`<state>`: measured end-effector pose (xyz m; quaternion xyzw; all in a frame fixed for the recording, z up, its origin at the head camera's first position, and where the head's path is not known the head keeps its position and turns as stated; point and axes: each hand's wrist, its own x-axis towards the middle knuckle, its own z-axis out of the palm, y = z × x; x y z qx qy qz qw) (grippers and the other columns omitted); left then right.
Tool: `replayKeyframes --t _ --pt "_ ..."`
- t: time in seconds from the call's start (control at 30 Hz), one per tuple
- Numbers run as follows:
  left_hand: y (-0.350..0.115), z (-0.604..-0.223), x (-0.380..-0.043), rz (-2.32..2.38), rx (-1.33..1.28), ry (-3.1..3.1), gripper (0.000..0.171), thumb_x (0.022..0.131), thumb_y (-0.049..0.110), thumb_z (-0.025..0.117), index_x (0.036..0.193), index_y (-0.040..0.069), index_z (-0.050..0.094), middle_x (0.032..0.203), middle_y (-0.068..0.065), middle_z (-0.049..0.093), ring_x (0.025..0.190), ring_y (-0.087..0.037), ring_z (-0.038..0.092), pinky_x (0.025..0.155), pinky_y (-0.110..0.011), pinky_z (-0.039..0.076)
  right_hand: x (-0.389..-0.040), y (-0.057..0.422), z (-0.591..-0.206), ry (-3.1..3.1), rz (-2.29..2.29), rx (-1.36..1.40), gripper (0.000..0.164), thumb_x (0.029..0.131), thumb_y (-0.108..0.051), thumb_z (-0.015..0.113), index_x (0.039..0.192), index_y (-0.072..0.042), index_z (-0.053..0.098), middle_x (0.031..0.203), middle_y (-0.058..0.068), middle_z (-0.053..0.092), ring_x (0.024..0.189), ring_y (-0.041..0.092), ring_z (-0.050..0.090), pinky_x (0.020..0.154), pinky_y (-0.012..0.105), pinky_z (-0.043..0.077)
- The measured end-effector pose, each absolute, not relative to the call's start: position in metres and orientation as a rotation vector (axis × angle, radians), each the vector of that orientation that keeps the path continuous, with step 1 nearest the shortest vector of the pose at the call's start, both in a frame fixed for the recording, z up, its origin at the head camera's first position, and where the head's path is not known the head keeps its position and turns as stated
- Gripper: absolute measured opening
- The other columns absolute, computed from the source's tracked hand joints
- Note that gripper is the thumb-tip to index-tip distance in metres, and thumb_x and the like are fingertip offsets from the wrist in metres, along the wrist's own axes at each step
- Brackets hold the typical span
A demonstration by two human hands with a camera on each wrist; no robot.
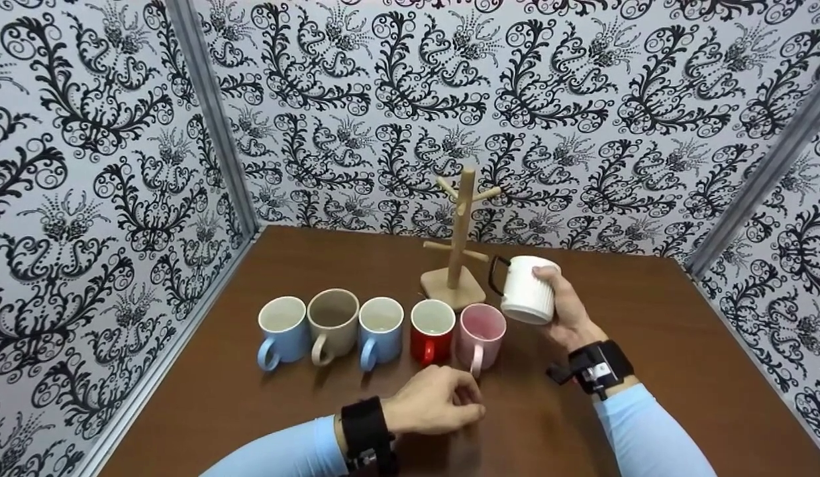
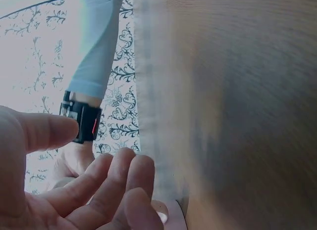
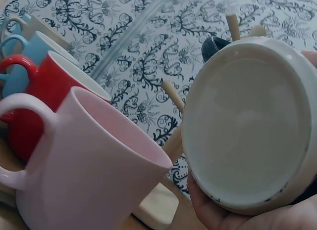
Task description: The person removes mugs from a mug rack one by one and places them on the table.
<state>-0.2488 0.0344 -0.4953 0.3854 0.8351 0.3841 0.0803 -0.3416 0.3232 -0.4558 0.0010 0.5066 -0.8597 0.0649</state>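
My right hand (image 1: 569,310) grips a white ribbed mug (image 1: 526,291) by its body, lifted to the right of the wooden mug tree (image 1: 460,232). The mug's dark handle points left toward the tree's lower pegs. In the right wrist view the pale bottom of the white mug (image 3: 247,126) faces the camera. My left hand (image 1: 436,401) holds nothing; its fingers hang loosely curled over the table in front of the red mug (image 1: 432,339) and the pink mug (image 1: 487,351). Those fingers (image 2: 116,185) also show in the left wrist view.
A row of mugs stands on the brown table (image 1: 264,411): a blue mug (image 1: 292,341) at the left end, a beige mug (image 1: 340,336), another blue mug (image 1: 385,341), then red and pink. Their handles face me. Patterned walls enclose the back and sides.
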Motion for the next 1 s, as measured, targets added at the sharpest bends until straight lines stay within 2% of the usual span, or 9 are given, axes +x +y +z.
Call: replayKeyframes --t 0.27,0.47,0.63,0.8,0.87,1.0 --pt "0.034 -0.494 -0.252 1.400 1.034 2.391 0.010 0.091 0.025 0.076 0.097 0.017 0.076 0.079 0.017 0.067 0.069 0.002 0.062 0.067 -0.018 0.051 -0.320 0.320 -0.452 1.619 -2.522 -0.154 0.033 0.103 -0.030 0.049 0.126 -0.009 0.061 0.106 0.011 0.076 0.092 0.025 0.075 0.080 0.039 0.063" --pt "0.035 -0.493 -0.254 1.534 0.976 2.313 0.016 0.093 0.024 0.075 0.102 0.011 0.075 0.083 0.012 0.071 0.065 -0.001 0.067 0.066 -0.021 0.055 -0.303 0.319 -0.447 1.631 -2.451 -0.213 0.032 0.104 -0.032 0.051 0.125 -0.010 0.062 0.109 0.011 0.077 0.097 0.024 0.076 0.085 0.039 0.062" --pt "0.037 -0.494 -0.254 1.653 0.918 2.189 0.024 0.095 0.022 0.074 0.111 0.004 0.073 0.087 0.008 0.072 0.066 -0.018 0.073 0.062 -0.025 0.058 -0.292 0.320 -0.447 1.668 -2.413 -0.228 0.030 0.104 -0.031 0.051 0.121 -0.013 0.066 0.109 0.009 0.078 0.096 0.022 0.076 0.084 0.038 0.062" --pt "0.040 -0.491 -0.253 1.771 0.888 2.118 0.021 0.096 0.018 0.074 0.114 0.007 0.072 0.094 0.005 0.073 0.072 -0.035 0.075 0.065 -0.036 0.063 -0.285 0.319 -0.450 1.672 -2.354 -0.348 0.030 0.102 -0.029 0.049 0.120 -0.014 0.067 0.108 0.007 0.077 0.095 0.021 0.076 0.084 0.038 0.062" --pt "0.040 -0.488 -0.253 1.816 0.880 2.100 0.021 0.097 0.018 0.074 0.115 0.009 0.072 0.096 0.004 0.074 0.074 -0.038 0.075 0.065 -0.040 0.063 -0.284 0.317 -0.451 1.657 -2.326 -0.434 0.032 0.101 -0.026 0.047 0.122 -0.013 0.068 0.108 0.008 0.077 0.096 0.021 0.076 0.085 0.040 0.062" --pt "0.042 -0.481 -0.255 1.910 0.844 2.057 0.024 0.098 0.020 0.072 0.120 0.010 0.070 0.095 0.001 0.072 0.075 -0.040 0.074 0.058 -0.034 0.058 -0.281 0.314 -0.452 1.666 -2.284 -0.566 0.035 0.099 -0.021 0.046 0.123 -0.012 0.069 0.108 0.008 0.077 0.095 0.021 0.075 0.083 0.038 0.062"
